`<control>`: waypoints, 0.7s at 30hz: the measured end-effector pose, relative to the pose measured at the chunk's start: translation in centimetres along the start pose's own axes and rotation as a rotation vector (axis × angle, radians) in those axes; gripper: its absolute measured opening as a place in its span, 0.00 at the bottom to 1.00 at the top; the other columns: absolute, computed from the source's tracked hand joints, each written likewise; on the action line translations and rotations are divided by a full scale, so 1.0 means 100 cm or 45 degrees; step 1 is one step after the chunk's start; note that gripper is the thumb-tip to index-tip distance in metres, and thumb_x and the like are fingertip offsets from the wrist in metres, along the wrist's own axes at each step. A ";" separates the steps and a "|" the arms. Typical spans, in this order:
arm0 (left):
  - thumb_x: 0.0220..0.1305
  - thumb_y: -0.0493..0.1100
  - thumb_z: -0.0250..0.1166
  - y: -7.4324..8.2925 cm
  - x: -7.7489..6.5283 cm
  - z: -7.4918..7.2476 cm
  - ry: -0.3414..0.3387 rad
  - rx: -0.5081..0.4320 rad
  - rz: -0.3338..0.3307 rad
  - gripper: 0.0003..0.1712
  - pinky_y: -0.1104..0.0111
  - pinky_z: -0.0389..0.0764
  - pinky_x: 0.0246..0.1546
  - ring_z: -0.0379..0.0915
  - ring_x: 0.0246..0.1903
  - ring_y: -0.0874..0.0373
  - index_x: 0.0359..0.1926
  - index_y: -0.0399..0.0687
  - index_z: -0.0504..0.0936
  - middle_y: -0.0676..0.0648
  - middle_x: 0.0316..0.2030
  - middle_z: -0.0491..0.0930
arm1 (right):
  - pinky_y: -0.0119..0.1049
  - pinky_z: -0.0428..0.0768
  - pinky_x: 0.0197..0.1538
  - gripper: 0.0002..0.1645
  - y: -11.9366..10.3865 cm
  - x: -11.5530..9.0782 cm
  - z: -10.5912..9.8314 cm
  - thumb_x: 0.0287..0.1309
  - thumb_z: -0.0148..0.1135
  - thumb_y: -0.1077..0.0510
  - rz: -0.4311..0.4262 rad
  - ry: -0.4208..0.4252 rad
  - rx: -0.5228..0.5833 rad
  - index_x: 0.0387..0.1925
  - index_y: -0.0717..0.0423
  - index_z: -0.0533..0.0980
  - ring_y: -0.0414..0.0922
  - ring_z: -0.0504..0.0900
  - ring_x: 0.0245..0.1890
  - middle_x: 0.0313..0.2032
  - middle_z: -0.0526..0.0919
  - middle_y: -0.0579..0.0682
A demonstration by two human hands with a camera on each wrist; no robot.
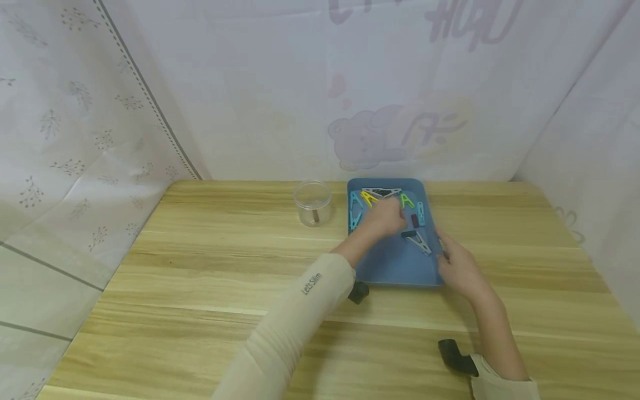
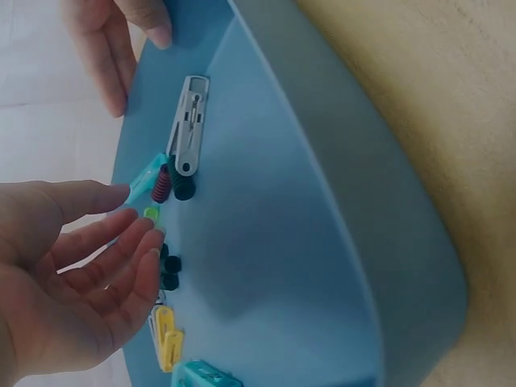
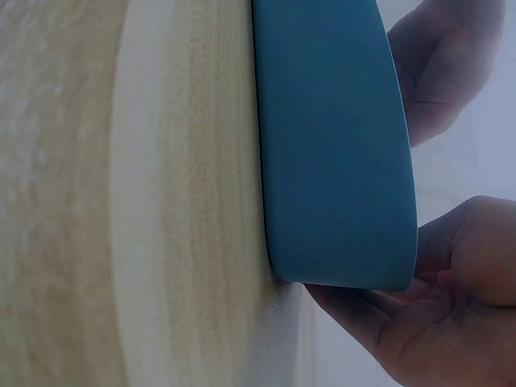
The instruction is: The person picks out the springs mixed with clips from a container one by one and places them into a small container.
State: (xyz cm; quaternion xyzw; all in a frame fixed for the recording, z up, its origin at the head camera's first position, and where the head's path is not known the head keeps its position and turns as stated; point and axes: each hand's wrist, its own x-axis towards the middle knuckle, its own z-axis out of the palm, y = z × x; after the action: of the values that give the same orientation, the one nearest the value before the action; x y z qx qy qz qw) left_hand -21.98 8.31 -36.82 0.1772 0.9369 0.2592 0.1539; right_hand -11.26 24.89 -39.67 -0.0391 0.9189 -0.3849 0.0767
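Note:
A blue tray (image 1: 390, 271) lies on the wooden table with several clothespins in it. My left hand (image 1: 387, 216) is over its middle, fingers loosely bent; the left wrist view shows nothing between thumb and fingers, and the fingertips (image 2: 153, 242) are close to a green clothespin (image 2: 151, 214). My right hand (image 1: 460, 266) grips the tray's right side, thumb at the rim and fingers against the outer wall. Around the left hand lie a yellow clothespin (image 1: 369, 199), teal clothespins (image 1: 355, 219), a grey clothespin (image 1: 419, 243) and a dark red ribbed piece (image 1: 414, 221).
Left of the tray stands a clear round jar (image 1: 312, 203) with a small brown piece inside. Behind the table hangs a pale printed curtain (image 1: 260, 111). Wood tabletop (image 1: 225, 266) extends on both sides of the tray.

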 end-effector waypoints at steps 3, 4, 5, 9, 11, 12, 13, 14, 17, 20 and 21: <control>0.66 0.40 0.64 -0.001 0.002 0.003 -0.015 0.012 -0.008 0.28 0.75 0.56 0.13 0.52 0.10 0.65 0.10 0.50 0.63 0.56 0.08 0.59 | 0.70 0.58 0.66 0.38 0.000 0.000 0.000 0.68 0.39 0.70 -0.002 -0.001 0.004 0.76 0.70 0.42 0.77 0.51 0.69 0.73 0.47 0.76; 0.66 0.40 0.64 -0.001 0.003 0.004 -0.022 0.009 -0.003 0.28 0.75 0.56 0.13 0.53 0.11 0.65 0.11 0.49 0.64 0.55 0.08 0.60 | 0.70 0.58 0.66 0.38 0.000 0.000 0.000 0.68 0.39 0.70 -0.003 0.000 0.003 0.76 0.71 0.43 0.77 0.51 0.69 0.73 0.47 0.76; 0.66 0.40 0.64 -0.001 0.003 0.006 -0.021 0.012 0.001 0.25 0.75 0.57 0.14 0.54 0.11 0.65 0.12 0.49 0.68 0.56 0.09 0.62 | 0.70 0.59 0.66 0.38 0.000 0.000 0.000 0.68 0.39 0.70 -0.003 0.000 0.001 0.76 0.71 0.43 0.78 0.52 0.69 0.73 0.47 0.76; 0.67 0.42 0.65 -0.002 0.004 0.011 -0.005 0.022 0.011 0.10 0.78 0.67 0.20 0.67 0.19 0.66 0.28 0.48 0.86 0.56 0.21 0.78 | 0.70 0.59 0.66 0.38 -0.001 0.000 0.000 0.68 0.39 0.70 -0.003 0.000 -0.002 0.76 0.70 0.43 0.77 0.52 0.69 0.73 0.48 0.76; 0.66 0.42 0.66 -0.002 0.004 0.014 0.010 0.026 0.004 0.06 0.78 0.73 0.26 0.74 0.26 0.67 0.39 0.50 0.89 0.56 0.31 0.85 | 0.70 0.59 0.66 0.38 -0.001 -0.001 0.000 0.68 0.39 0.70 -0.001 0.000 -0.004 0.76 0.70 0.43 0.77 0.51 0.69 0.73 0.48 0.76; 0.66 0.42 0.66 -0.002 0.004 0.014 0.011 0.018 -0.002 0.07 0.78 0.74 0.28 0.75 0.29 0.66 0.41 0.50 0.89 0.55 0.35 0.86 | 0.70 0.58 0.66 0.38 -0.001 -0.001 0.000 0.68 0.39 0.70 0.000 0.000 -0.004 0.76 0.70 0.43 0.77 0.51 0.69 0.73 0.48 0.76; 0.65 0.42 0.66 -0.002 0.003 0.015 0.011 0.010 -0.005 0.08 0.78 0.75 0.30 0.76 0.31 0.66 0.43 0.50 0.89 0.54 0.38 0.87 | 0.70 0.58 0.66 0.38 -0.001 -0.001 0.000 0.68 0.39 0.70 0.003 -0.002 -0.002 0.76 0.70 0.42 0.77 0.51 0.70 0.73 0.47 0.76; 0.65 0.41 0.66 -0.002 0.003 0.015 0.008 -0.005 -0.009 0.09 0.77 0.76 0.31 0.77 0.33 0.65 0.44 0.49 0.88 0.53 0.40 0.87 | 0.70 0.58 0.66 0.38 -0.001 -0.001 0.000 0.69 0.39 0.70 0.004 -0.003 -0.004 0.76 0.70 0.42 0.77 0.51 0.70 0.73 0.47 0.76; 0.64 0.39 0.66 -0.002 0.001 0.017 0.004 -0.057 -0.014 0.10 0.77 0.76 0.31 0.77 0.34 0.65 0.45 0.48 0.87 0.52 0.41 0.86 | 0.70 0.58 0.66 0.38 -0.001 -0.001 0.000 0.69 0.40 0.70 0.009 -0.005 -0.004 0.76 0.69 0.42 0.77 0.51 0.70 0.73 0.47 0.76; 0.63 0.38 0.66 -0.004 0.000 0.019 -0.004 -0.097 -0.015 0.12 0.77 0.76 0.33 0.78 0.36 0.64 0.47 0.47 0.86 0.51 0.43 0.86 | 0.70 0.59 0.66 0.38 0.000 -0.001 0.000 0.69 0.40 0.70 0.003 -0.001 -0.011 0.76 0.70 0.43 0.77 0.51 0.69 0.73 0.48 0.76; 0.63 0.37 0.66 -0.004 0.000 0.020 -0.006 -0.105 -0.017 0.13 0.76 0.77 0.34 0.78 0.38 0.63 0.48 0.47 0.86 0.51 0.44 0.86 | 0.70 0.59 0.66 0.38 0.000 -0.001 0.000 0.69 0.41 0.70 -0.001 0.003 -0.015 0.76 0.70 0.43 0.77 0.51 0.69 0.73 0.48 0.76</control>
State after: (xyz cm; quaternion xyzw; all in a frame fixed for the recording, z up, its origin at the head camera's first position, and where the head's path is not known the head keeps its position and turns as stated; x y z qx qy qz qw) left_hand -21.37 8.82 -38.70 0.1651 0.9262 0.2963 0.1648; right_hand -11.21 24.94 -39.65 -0.0393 0.9212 -0.3797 0.0752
